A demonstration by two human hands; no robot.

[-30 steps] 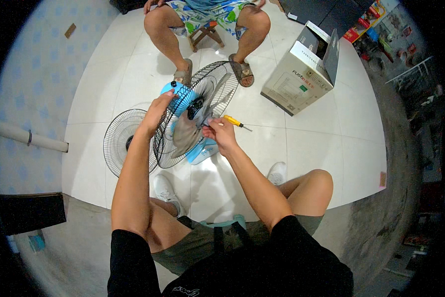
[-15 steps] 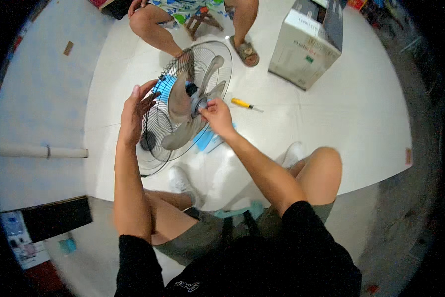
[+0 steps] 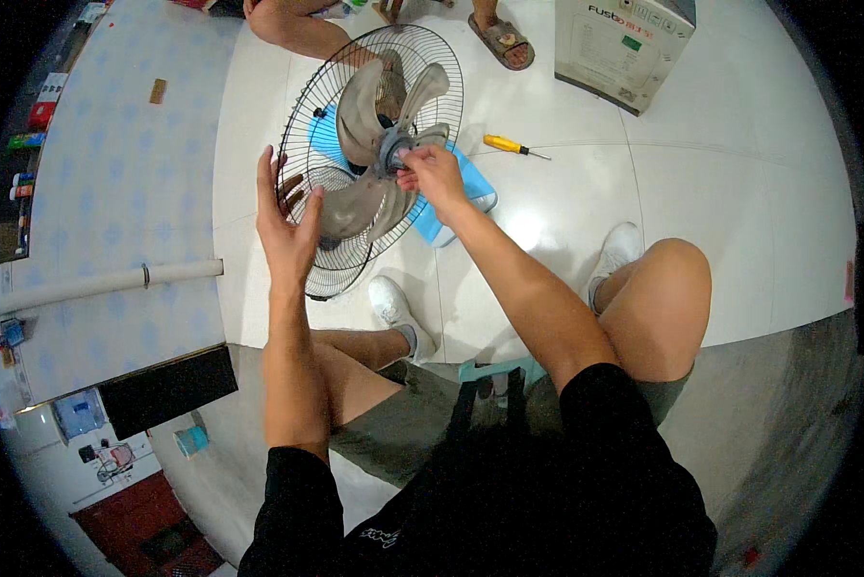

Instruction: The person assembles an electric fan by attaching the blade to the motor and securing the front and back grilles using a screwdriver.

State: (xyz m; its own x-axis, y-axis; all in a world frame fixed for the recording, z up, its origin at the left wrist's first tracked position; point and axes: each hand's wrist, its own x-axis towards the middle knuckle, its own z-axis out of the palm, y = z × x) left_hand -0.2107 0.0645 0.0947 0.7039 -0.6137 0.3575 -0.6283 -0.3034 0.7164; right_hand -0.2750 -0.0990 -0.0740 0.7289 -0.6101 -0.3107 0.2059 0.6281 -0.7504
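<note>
pinching the hub [image 3: 390,154] with the right hand [image 3: 434,181], loosely cupping the cage [image 3: 307,125] with the spread left hand [image 3: 290,233]. could tip the cage by pushing off-centre

Bright and fairly even across white tiled floor [image 3: 730,212]; dimmer past its right and lower edges. Sheened with soft reflections and faint grey shadows near lower edge, between white shoes [image 3: 390,300]. Reasonably crisp at fan [image 3: 360,111]. Nearly detail-free in black shirt [image 3: 566,500]. Strongly fisheyed, curving floor's right edge; blackened and grainy around rim.
</note>
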